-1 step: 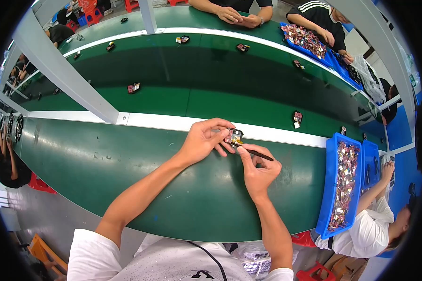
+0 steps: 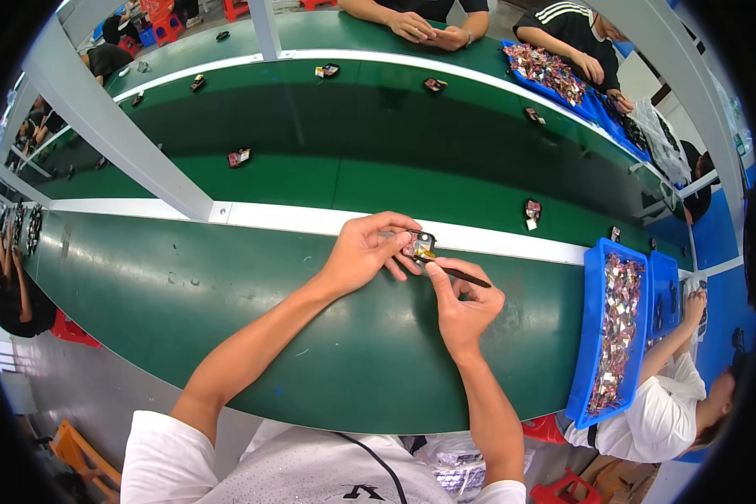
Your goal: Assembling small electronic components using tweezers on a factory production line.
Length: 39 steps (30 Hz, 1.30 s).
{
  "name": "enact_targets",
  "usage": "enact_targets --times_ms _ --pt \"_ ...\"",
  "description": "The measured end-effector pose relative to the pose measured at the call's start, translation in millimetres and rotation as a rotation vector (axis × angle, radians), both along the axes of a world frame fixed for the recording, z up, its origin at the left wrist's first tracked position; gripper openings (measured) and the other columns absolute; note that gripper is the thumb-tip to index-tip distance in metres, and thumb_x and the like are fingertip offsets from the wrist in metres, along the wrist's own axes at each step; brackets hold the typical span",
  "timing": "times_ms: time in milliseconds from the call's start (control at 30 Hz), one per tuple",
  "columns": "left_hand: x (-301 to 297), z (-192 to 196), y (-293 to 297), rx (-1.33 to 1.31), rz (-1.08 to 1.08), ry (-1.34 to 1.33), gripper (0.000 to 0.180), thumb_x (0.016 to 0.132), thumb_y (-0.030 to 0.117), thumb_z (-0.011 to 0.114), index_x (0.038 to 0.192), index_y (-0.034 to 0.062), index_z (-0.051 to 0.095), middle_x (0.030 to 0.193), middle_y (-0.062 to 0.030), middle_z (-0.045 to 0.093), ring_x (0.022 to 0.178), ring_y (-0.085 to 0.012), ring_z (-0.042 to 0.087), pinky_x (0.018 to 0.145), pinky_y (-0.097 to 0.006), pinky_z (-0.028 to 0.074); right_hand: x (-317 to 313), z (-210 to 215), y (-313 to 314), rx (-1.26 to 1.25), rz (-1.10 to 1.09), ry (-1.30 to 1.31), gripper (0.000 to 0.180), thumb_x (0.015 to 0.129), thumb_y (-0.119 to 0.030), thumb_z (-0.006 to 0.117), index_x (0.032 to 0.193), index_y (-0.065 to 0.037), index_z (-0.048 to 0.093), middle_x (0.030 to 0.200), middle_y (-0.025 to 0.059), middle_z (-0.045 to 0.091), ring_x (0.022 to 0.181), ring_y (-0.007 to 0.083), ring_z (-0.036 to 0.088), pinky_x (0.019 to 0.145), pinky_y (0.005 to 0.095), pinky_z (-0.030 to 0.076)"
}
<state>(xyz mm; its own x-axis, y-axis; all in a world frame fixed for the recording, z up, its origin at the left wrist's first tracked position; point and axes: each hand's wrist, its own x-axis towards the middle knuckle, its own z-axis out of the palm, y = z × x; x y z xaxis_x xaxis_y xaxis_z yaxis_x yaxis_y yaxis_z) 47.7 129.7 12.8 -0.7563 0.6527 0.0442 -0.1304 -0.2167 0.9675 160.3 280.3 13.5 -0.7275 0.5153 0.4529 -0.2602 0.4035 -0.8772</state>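
My left hand [image 2: 363,252] holds a small black-framed device housing [image 2: 419,244] between thumb and fingers, above the green bench near its far white rail. A reddish circuit board and a yellow strip show inside the housing. My right hand [image 2: 466,307] grips a slim black pen-shaped tool [image 2: 464,275] like a pencil. Its front end lies against or just over the yellow strip, partly covered by my fingers, so I cannot tell whether it touches. Whether the tool is tweezers or a single stick cannot be made out.
At the right a blue tray [image 2: 576,395] bears many small reddish boards, with another blue tray [image 2: 665,267] beside it. Similar housings [image 2: 239,158] lie spaced along the green belt [image 2: 311,172] beyond the rail. A grey post [image 2: 126,126] rises at left. Co-workers sit opposite and at right.
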Motion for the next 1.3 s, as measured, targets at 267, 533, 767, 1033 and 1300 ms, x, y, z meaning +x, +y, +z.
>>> enact_targets --times_ms 267,533,767,1033,1300 --pt "1.9 2.4 1.9 0.009 -0.01 0.011 0.027 0.104 0.01 0.058 0.123 -0.0094 0.062 0.105 -0.0195 0.07 0.082 -0.0302 0.077 0.061 -0.033 0.065 0.7 3.4 1.7 -0.245 0.034 -0.072 0.008 0.086 0.0 0.081 0.093 0.002 0.077 0.064 -0.0048 0.061 0.049 -0.0018 0.038 0.045 0.0203 0.024" --pt "-1.6 0.6 -0.5 -0.012 -0.011 -0.017 0.026 0.102 0.009 0.06 0.12 -0.009 0.064 0.101 -0.019 0.071 0.078 -0.0289 0.077 0.06 -0.032 0.064 1.1 5.1 -0.8 -0.245 0.043 -0.098 0.009 0.087 -0.001 0.081 0.094 0.002 0.076 0.063 -0.0058 0.058 0.05 -0.0022 0.038 0.046 0.0196 0.024" --pt "-3.4 -2.3 -0.4 -0.004 0.004 -0.016 0.025 0.102 0.009 0.06 0.119 -0.0084 0.065 0.097 -0.0181 0.072 0.075 -0.0274 0.076 0.058 -0.031 0.064 -0.9 -1.9 8.1 -0.016 0.08 -0.03 0.011 0.083 0.0 0.082 0.092 0.001 0.076 0.081 0.0016 0.074 0.047 0.0014 0.039 0.045 0.0206 0.029" --pt "-3.2 -1.7 -0.8 0.004 0.002 -0.013 0.024 0.101 0.009 0.06 0.118 -0.0083 0.066 0.097 -0.0178 0.073 0.071 -0.0222 0.074 0.059 -0.03 0.064 -2.4 1.5 7.5 0.122 0.105 0.033 0.012 0.08 0.002 0.083 0.09 -0.002 0.077 0.088 0.0052 0.078 0.046 0.0031 0.044 0.043 0.0215 0.031" --pt "-1.7 -1.0 -1.0 -0.031 -0.024 -0.022 0.024 0.1 0.009 0.062 0.117 -0.008 0.067 0.095 -0.0157 0.073 0.07 -0.0185 0.073 0.06 -0.029 0.063 -3.4 4.3 7.8 0.239 0.115 0.105 0.013 0.078 0.004 0.082 0.086 -0.004 0.077 0.085 0.0062 0.079 0.044 0.0066 0.047 0.041 0.0232 0.034"
